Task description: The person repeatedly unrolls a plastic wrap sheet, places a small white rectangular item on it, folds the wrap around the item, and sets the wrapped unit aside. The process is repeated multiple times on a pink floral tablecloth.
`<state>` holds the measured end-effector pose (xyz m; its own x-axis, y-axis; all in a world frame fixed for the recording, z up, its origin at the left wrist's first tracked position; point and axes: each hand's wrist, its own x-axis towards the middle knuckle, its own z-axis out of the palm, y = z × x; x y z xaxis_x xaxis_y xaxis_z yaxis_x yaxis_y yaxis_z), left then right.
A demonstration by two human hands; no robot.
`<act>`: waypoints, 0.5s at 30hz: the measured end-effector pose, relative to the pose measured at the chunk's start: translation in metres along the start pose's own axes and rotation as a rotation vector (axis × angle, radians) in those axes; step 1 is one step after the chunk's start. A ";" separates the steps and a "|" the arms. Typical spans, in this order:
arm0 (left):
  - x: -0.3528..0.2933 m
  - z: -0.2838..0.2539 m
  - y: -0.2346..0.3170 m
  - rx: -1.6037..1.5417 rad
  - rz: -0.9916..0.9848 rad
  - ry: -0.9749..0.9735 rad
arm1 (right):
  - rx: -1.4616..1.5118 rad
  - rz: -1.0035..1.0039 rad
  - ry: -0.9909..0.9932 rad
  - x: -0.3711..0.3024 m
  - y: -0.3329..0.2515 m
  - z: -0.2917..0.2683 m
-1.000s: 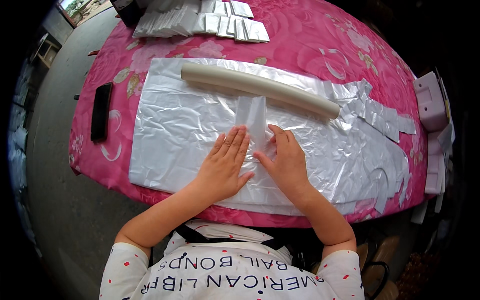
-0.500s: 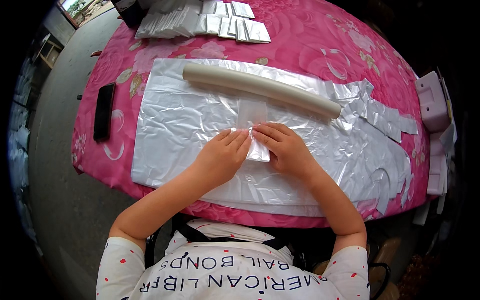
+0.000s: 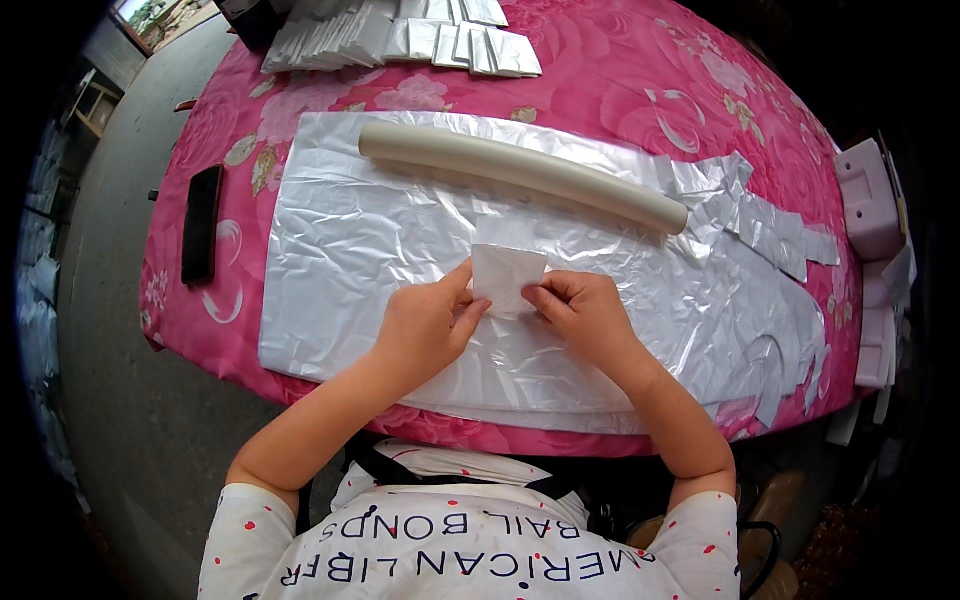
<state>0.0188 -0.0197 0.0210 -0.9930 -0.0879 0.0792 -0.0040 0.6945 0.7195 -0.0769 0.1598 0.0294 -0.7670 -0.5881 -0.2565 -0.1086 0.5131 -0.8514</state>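
A small white square packet of folded plastic film (image 3: pixel 508 275) is held up between my two hands. My left hand (image 3: pixel 428 312) pinches its left edge, with the thumb toward me. On the right edge, the thumb and fingers of my right hand (image 3: pixel 585 312) close on the lower corner. Beneath both hands lies a large stack of crinkled silvery-white plastic sheets (image 3: pixel 330 250). A long beige tube (image 3: pixel 520 176) rests across the sheets, just beyond the packet.
Several folded white packets (image 3: pixel 335 42) are lined up at the far left of the pink floral tablecloth (image 3: pixel 590 75). A black phone (image 3: pixel 203 225) lies at the left. Torn film strips (image 3: pixel 765 235) spread at the right, near a pale pink plastic container (image 3: pixel 868 200) by the table's edge.
The packet was flat on the sheets under my fingertips. Now it is lifted and tilted up, its outer face showing, with my hands moved apart to its two sides.
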 end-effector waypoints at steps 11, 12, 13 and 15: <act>0.027 -0.011 0.008 -0.268 -0.361 -0.077 | 0.025 0.318 -0.233 0.036 -0.018 -0.018; 0.024 -0.008 0.007 -0.115 -0.221 0.013 | 0.022 0.318 -0.241 0.037 -0.017 -0.019; 0.019 -0.002 0.005 0.037 -0.080 0.101 | 0.020 0.317 -0.249 0.038 -0.016 -0.019; 0.014 0.006 0.002 0.259 0.168 0.174 | 0.010 0.317 -0.264 0.040 -0.017 -0.020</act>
<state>0.0037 -0.0152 0.0197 -0.9474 -0.0620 0.3139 0.1055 0.8657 0.4893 -0.1186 0.1397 0.0426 -0.5727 -0.5431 -0.6140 0.1137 0.6892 -0.7156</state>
